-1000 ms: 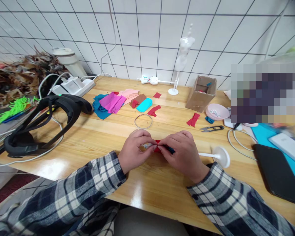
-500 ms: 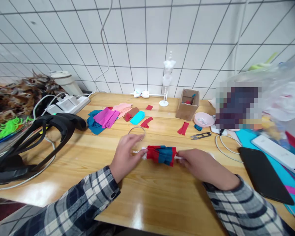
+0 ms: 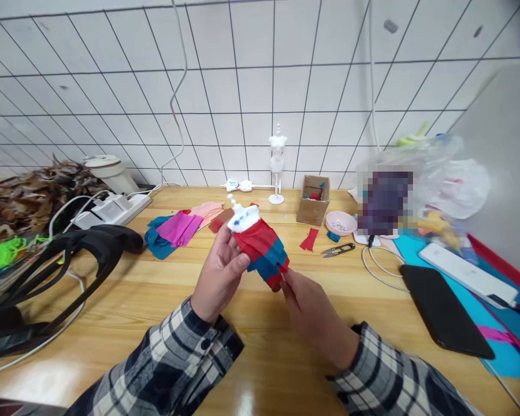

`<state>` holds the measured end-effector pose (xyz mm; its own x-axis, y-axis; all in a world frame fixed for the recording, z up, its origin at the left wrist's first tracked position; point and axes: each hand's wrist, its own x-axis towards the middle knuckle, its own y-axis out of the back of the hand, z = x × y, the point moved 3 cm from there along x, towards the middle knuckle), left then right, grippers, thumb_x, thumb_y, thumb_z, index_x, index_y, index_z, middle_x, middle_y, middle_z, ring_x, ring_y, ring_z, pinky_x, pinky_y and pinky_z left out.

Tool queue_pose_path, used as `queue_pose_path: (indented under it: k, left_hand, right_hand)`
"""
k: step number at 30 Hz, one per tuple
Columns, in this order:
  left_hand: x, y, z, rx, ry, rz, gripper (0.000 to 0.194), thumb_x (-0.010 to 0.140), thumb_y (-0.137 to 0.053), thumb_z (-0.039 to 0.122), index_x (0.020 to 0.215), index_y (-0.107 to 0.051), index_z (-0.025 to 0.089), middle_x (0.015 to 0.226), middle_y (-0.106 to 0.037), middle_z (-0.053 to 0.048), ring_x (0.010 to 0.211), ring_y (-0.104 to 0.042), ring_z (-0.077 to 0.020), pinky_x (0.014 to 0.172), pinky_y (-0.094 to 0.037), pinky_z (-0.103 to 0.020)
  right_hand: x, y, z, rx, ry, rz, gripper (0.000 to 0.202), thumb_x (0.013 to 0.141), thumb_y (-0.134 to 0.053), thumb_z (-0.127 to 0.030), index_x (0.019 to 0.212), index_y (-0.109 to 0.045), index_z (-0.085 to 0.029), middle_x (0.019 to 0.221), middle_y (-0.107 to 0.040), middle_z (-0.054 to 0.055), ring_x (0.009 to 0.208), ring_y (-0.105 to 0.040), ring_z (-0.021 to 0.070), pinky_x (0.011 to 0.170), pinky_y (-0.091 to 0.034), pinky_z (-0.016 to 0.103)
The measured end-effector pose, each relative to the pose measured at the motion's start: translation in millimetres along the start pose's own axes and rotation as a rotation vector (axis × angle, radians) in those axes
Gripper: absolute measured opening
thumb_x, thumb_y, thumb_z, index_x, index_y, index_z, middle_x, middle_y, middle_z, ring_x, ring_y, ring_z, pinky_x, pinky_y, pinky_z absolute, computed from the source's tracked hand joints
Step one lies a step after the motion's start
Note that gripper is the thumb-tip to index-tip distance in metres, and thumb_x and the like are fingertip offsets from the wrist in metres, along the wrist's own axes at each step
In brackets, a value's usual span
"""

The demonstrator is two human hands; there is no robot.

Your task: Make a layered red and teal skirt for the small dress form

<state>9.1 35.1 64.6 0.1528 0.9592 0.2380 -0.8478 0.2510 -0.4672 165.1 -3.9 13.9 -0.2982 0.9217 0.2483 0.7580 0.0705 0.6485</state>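
A small white dress-form mannequin (image 3: 245, 218), wrapped in a red and blue crepe-paper dress (image 3: 264, 249), is held tilted above the table. My left hand (image 3: 222, 271) is closed around its upper side, thumb on the red paper and fingers behind. Below the hem, my right hand (image 3: 314, 309) grips the lower end, where the stand would be; its fingers hide most of that part. Beyond, a bare white mannequin (image 3: 277, 159) stands upright near the wall, and another white mannequin (image 3: 239, 185) lies beside it.
Coloured crepe-paper pieces (image 3: 179, 229) lie left of centre. A cardboard box (image 3: 314, 201), pink bowl (image 3: 341, 223), thread snips (image 3: 338, 250) and red scrap (image 3: 309, 239) are behind my right hand. A black headset (image 3: 112, 254) sits left, a black phone (image 3: 446, 311) right.
Both hands have raised the dressed mannequin and turned it from lying level to slanting, its neck end up to the left. My view has shifted slightly. The ring on the table is no longer visible.
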Motion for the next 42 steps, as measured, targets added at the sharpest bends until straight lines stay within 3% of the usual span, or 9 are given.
queue_pose_path:
  k: [3,7,11,18,20,25,31,37,42]
  left_hand:
    - [-2.4,10.3,5.5,-0.045,0.067,0.018,0.075,0.069,-0.084,0.036,0.135,-0.049,0.027,0.131,-0.061,-0.009,0.121,-0.056,-0.0283,0.096,-0.051,-0.04]
    - [-4.9,15.5,9.4,-0.07,0.055,0.062,0.068,0.073,-0.079,0.021,0.134,-0.05,0.027,0.1,-0.068,-0.004,0.101,-0.064,-0.0225,0.084,-0.055,-0.035]
    - [-4.5,16.4,9.7,-0.144,0.071,0.028,0.056,0.073,-0.078,0.025,0.125,-0.057,0.022,0.086,-0.065,-0.002,0.092,-0.064,-0.0217,0.086,-0.053,-0.037]
    - [1.5,24.6,10.3,-0.224,0.187,0.07,0.033,0.085,-0.066,0.045,0.11,-0.061,0.023,0.078,-0.062,0.0,0.088,-0.065,-0.0201,0.097,-0.048,-0.044]
    - [2.6,25.6,12.4,-0.181,0.186,0.05,0.038,0.084,-0.066,0.05,0.11,-0.062,0.023,0.083,-0.066,-0.002,0.095,-0.066,-0.0222,0.1,-0.047,-0.045]
    - [2.6,25.5,18.2,-0.145,0.185,-0.035,0.078,0.074,-0.057,0.077,0.122,-0.061,0.016,0.117,-0.067,-0.017,0.122,-0.057,-0.0352,0.104,-0.045,-0.05]
    - [2.0,29.2,11.2,-0.145,0.203,0.05,0.052,0.081,-0.069,0.05,0.124,-0.061,0.02,0.109,-0.071,-0.01,0.11,-0.065,-0.0299,0.103,-0.048,-0.05]
    - [1.3,27.4,6.5,-0.134,0.193,0.047,0.064,0.074,-0.079,0.042,0.13,-0.056,0.022,0.109,-0.072,-0.008,0.097,-0.07,-0.0255,0.093,-0.054,-0.043]
    - [-0.6,24.9,1.8,-0.079,0.229,0.112,0.052,0.077,-0.077,0.025,0.126,-0.058,0.02,0.106,-0.071,-0.006,0.096,-0.069,-0.021,0.085,-0.057,-0.033]
  right_hand:
    - [-1.8,3.1,-8.4,-0.045,0.006,-0.097,0.023,0.097,-0.035,-0.015,0.104,-0.057,-0.019,0.086,-0.068,0.004,0.076,-0.06,0.0187,0.068,-0.039,0.029]
    - [-4.5,7.1,-16.6,-0.147,-0.003,-0.223,0.025,0.098,-0.037,-0.017,0.112,-0.057,-0.021,0.092,-0.072,0.005,0.078,-0.065,0.0194,0.066,-0.037,0.029]
    - [-9.8,6.0,-22.5,-0.241,0.065,-0.394,0.021,0.099,-0.042,-0.026,0.111,-0.058,-0.021,0.088,-0.073,0.004,0.074,-0.067,0.0198,0.06,-0.033,0.029]
    - [-8.2,1.4,-12.5,-0.188,0.119,-0.335,0.03,0.098,-0.041,-0.024,0.125,-0.054,-0.021,0.093,-0.074,0.005,0.078,-0.068,0.0189,0.065,-0.037,0.027]
    - [-7.7,1.5,-10.1,-0.158,0.126,-0.328,0.029,0.097,-0.042,-0.022,0.123,-0.055,-0.021,0.094,-0.074,0.005,0.079,-0.067,0.0185,0.066,-0.038,0.027]
    - [-9.9,0.9,-11.3,-0.057,0.084,-0.287,0.026,0.096,-0.043,-0.02,0.118,-0.056,-0.021,0.095,-0.072,0.004,0.079,-0.065,0.0181,0.068,-0.04,0.027]
    - [-14.4,-7.5,-15.3,0.117,0.014,-0.236,0.015,0.094,-0.044,-0.016,0.102,-0.056,-0.021,0.086,-0.071,0.0,0.077,-0.063,0.0158,0.069,-0.04,0.025]
    - [-15.8,-9.9,-15.9,0.169,-0.026,-0.24,0.013,0.093,-0.045,-0.016,0.1,-0.055,-0.021,0.085,-0.07,0.0,0.076,-0.062,0.0158,0.069,-0.04,0.026]
    - [-14.4,-9.5,-15.4,0.169,-0.028,-0.236,0.014,0.094,-0.044,-0.017,0.102,-0.055,-0.02,0.085,-0.07,0.001,0.076,-0.062,0.0167,0.069,-0.04,0.027]
